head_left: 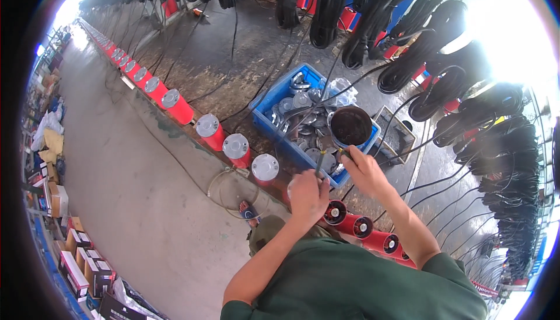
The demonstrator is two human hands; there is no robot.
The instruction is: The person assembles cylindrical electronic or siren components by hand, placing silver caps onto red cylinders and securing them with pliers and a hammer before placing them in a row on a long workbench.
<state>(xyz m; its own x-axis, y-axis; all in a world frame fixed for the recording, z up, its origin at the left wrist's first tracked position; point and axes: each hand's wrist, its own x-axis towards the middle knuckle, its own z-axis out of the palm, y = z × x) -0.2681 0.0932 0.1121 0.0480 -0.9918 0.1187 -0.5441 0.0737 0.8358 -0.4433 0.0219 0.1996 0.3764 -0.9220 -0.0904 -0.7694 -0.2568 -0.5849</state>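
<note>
My left hand (309, 196) is closed around a thin stick-like tool (320, 161) that points up toward the bin; its kind is too small to make out. To its right, my right hand (366, 173) is closed, with a small dark piece at its fingertips that I cannot name. Just beyond that hand, a round can (350, 125) with a dark brown inside rests on the bin's contents. The blue plastic bin (277, 135) holds many round grey metal caps (302, 99) and a clear plastic bag (343, 94). A capped red cylinder (265, 169) stands left of my left hand.
A long row of capped red cylinders (177, 105) runs far left along the bench edge. Open-ended red cylinders (356, 225) line up below my right forearm. Black cable coils (332, 11) hang beyond, with cables crossing the bench. Boxes (96, 270) stand lower left.
</note>
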